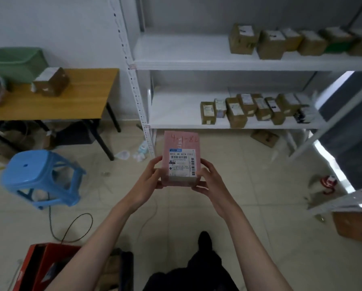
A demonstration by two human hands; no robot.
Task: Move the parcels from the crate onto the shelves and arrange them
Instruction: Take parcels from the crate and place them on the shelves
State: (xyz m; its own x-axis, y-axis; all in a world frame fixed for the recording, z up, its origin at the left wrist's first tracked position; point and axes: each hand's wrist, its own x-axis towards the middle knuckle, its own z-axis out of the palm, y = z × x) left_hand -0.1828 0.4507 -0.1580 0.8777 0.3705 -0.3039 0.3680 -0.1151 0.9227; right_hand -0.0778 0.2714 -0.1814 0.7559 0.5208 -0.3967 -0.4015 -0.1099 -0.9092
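Centrally, a pink parcel [181, 159] is gripped at its lower end — left hand [148, 181] and right hand [210, 181], fingers curled round its sides — below the shelves [176, 57] at upper right.

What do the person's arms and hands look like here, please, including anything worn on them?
Both forearms are bare up to the frame's lower edge, with no sleeves showing. The left hand and right hand wear no gloves, and no rings, watch or bracelet can be seen. No markings are visible.
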